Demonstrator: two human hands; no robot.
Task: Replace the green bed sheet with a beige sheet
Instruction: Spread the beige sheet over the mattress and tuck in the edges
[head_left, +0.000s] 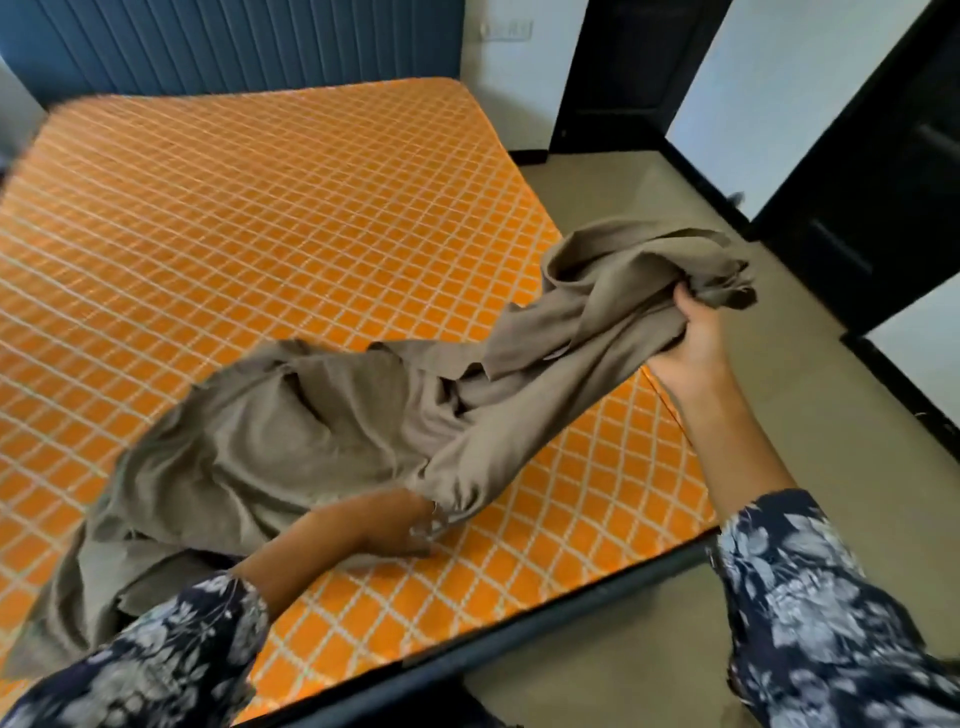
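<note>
Now the crumpled beige cloth sheet (311, 431) lies bunched on the bare orange quilted mattress (234, 218); right hand (693, 338) clutches one end, left hand (400, 525) pinches another fold. Spreading comes next, probably finding corners.

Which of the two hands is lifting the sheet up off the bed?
The right hand, gripping bunched grey-beige sheet raised above the orange quilted mattress; the left hand stays low at mattress level.

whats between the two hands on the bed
A rumpled span of the beige sheet runs from the left hand up to the right hand, lying over the orange mattress. The head view shows it.
</note>
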